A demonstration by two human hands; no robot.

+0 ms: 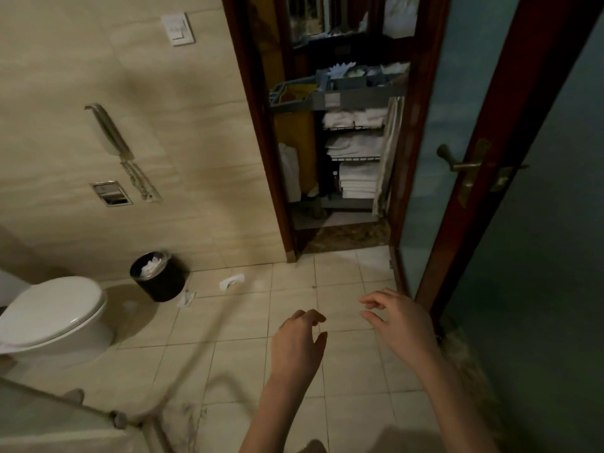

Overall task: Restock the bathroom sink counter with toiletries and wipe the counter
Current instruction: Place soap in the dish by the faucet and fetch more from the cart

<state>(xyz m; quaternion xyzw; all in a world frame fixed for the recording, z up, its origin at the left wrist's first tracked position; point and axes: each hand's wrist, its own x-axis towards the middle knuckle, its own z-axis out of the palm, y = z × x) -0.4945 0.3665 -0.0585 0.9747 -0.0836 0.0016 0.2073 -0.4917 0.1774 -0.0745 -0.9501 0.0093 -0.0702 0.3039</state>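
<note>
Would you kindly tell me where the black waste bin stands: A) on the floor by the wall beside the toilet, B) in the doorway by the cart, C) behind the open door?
A: the black waste bin sits on the tiled floor close to the wall, next to the toilet.

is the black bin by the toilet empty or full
Not empty: crumpled white paper shows at the rim of the black bin. How deep it goes, cannot tell. Two scraps lie beside it.

Head-worn wide view, forward and down over tiled floor [294, 308] toward doorway [340, 158] (near range).
</note>
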